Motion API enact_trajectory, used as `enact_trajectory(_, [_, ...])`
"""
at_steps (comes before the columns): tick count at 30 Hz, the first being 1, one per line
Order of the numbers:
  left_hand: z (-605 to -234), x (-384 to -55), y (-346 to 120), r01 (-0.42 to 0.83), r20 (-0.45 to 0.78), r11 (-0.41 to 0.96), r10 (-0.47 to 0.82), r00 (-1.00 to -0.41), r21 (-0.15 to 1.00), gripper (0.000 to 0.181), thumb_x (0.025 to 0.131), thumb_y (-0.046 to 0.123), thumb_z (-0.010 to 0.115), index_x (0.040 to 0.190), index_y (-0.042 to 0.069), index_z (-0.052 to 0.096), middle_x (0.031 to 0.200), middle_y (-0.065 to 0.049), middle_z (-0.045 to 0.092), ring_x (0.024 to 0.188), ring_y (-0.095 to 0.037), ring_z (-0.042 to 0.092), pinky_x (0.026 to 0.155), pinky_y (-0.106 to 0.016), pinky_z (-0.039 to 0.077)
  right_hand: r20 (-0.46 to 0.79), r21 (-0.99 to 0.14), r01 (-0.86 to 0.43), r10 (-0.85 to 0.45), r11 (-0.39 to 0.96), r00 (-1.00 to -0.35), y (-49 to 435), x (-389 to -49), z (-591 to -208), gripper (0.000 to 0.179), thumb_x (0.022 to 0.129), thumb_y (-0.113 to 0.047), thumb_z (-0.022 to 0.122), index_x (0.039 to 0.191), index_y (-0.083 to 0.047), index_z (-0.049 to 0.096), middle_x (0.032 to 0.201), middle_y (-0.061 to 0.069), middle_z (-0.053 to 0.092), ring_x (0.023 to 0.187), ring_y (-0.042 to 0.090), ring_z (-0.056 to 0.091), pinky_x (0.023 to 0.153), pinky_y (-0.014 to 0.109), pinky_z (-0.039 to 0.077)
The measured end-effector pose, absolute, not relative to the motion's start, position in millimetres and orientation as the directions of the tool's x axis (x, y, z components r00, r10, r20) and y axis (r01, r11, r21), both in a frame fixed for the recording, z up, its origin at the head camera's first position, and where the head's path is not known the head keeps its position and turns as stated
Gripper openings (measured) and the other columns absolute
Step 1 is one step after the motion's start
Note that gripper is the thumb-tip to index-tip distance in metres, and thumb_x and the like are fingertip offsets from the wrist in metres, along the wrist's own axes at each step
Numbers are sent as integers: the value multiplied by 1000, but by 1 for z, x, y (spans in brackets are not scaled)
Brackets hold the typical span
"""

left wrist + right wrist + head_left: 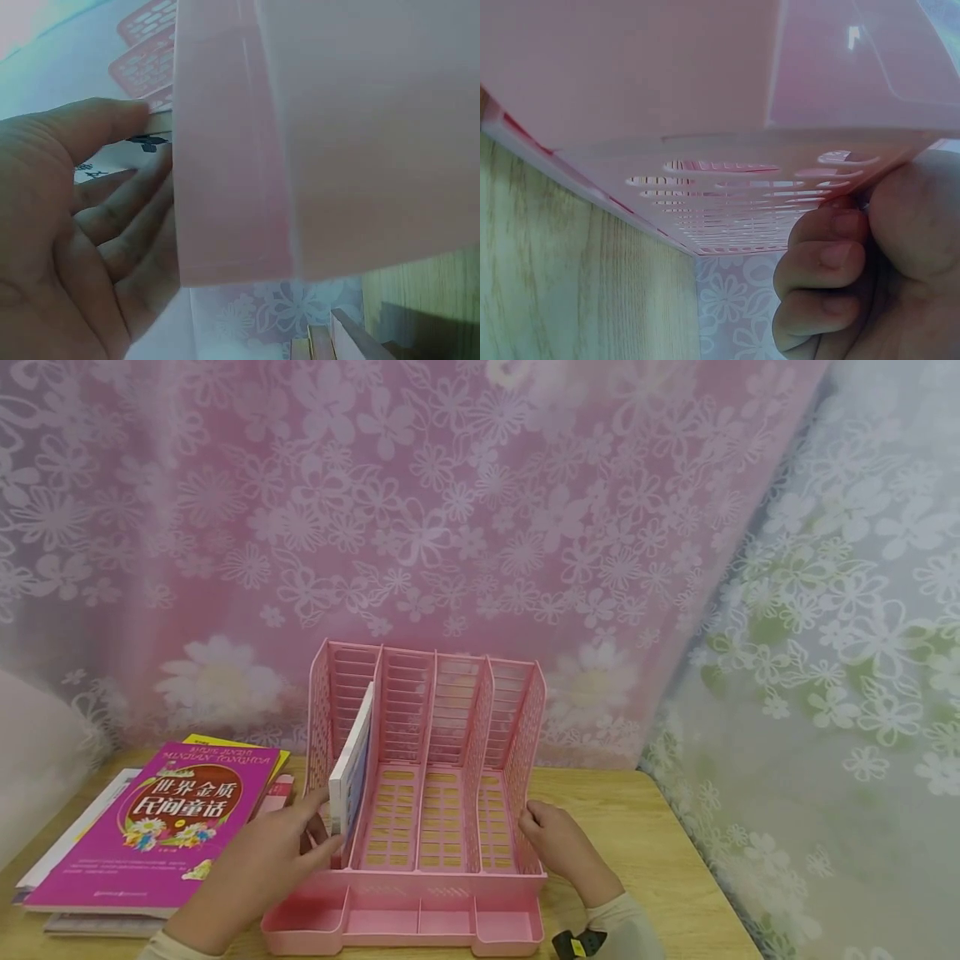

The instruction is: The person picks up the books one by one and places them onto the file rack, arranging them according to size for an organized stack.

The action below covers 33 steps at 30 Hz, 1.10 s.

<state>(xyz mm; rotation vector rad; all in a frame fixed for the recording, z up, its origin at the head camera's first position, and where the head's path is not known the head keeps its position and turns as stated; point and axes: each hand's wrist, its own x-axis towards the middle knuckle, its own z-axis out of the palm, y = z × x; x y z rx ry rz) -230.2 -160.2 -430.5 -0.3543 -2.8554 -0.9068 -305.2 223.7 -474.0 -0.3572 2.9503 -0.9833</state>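
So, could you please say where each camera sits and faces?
Head: head-worn, looks forward and down at the pink rack; left hand and right hand show.
Left wrist: wrist-worn, looks at the rack; left hand shows.
Right wrist: wrist-worn, looks along the rack's slotted side; right hand shows.
Head and left wrist share the held book.

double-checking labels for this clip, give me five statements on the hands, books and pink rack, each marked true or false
1. The left hand holds a book at the rack's leftmost compartment. True.
2. The right hand holds a second book. False: it grips the right side wall of the pink rack.
3. The purple book lies to the right of the rack. False: it lies to the left.
4. A yellow book sticks out from under the purple book. True.
5. The rack stands on a wood-grain table. True.
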Motion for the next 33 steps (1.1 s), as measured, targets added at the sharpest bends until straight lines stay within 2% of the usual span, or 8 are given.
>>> enact_trajectory(5, [-436, -231, -160, 248, 142, 819, 204, -969, 517, 66, 92, 38, 77, 148, 12, 53, 72, 18, 59, 60, 0, 52, 59, -26, 47, 56, -596, -196, -204, 778, -977, 223, -305, -474, 32, 106, -14, 47, 74, -12, 46, 65, -3, 37, 58, 12, 34, 57, 27, 31])
enact_trajectory(9, [-442, -231, -161, 319, 219, 837, 244, -945, 445, 18, 93, 39, 76, 101, 23, 71, 64, 20, 52, 56, 0, 45, 56, -25, 42, 55, -601, -188, -194, 777, -979, 222, -305, -474, 30, 106, -15, 49, 76, -12, 49, 66, -3, 39, 60, 12, 37, 58, 28, 34])
enact_trajectory(12, [-444, -232, -161, 352, 269, 847, 259, -928, 399, 26, 95, 38, 74, 76, 28, 59, 61, 21, 47, 56, -2, 42, 56, -26, 40, 51, -602, -184, -192, 777, -980, 222, -304, -474, 30, 106, -15, 48, 76, -12, 49, 66, -3, 39, 60, 12, 37, 58, 28, 34])
enact_trajectory(16, [-446, -233, -159, 317, 280, 853, 211, -936, 416, 17, 96, 37, 73, 92, 24, 63, 64, 18, 53, 58, -4, 47, 58, -31, 44, 49, -601, -184, -194, 778, -980, 222, -304, -473, 30, 106, -15, 48, 76, -12, 48, 66, -3, 39, 60, 12, 37, 58, 29, 33])
enact_trajectory(20, [-448, -234, -157, 281, 288, 855, 163, -944, 437, 20, 97, 33, 73, 109, 19, 63, 66, 13, 57, 60, -9, 52, 61, -37, 48, 49, -600, -186, -196, 778, -979, 222, -303, -472, 30, 106, -15, 48, 76, -13, 49, 66, -3, 39, 60, 12, 37, 58, 29, 34])
enact_trajectory(24, [-457, -235, -150, 293, 391, 871, 130, -911, 394, 21, 97, 28, 73, 110, 13, 66, 66, 2, 64, 59, -20, 64, 59, -44, 54, 53, -599, -194, -203, 777, -978, 222, -303, -473, 30, 106, -15, 48, 76, -12, 49, 66, -3, 39, 60, 12, 37, 58, 29, 33])
enact_trajectory(28, [-466, -235, -146, 309, 494, 886, 108, -863, 346, 24, 95, 27, 75, 112, 11, 70, 78, -10, 73, 66, -34, 71, 59, -52, 55, 51, -604, -200, -213, 772, -976, 222, -304, -472, 31, 106, -16, 48, 76, -12, 48, 66, -2, 39, 59, 12, 36, 58, 29, 33])
enact_trajectory(33, [-467, -235, -144, 308, 503, 892, 109, -857, 332, 21, 95, 28, 75, 109, 12, 75, 77, -9, 75, 63, -33, 71, 52, -48, 51, 48, -606, -194, -208, 772, -977, 222, -302, -471, 32, 107, -16, 48, 75, -12, 47, 64, -2, 38, 58, 12, 34, 57, 28, 32])
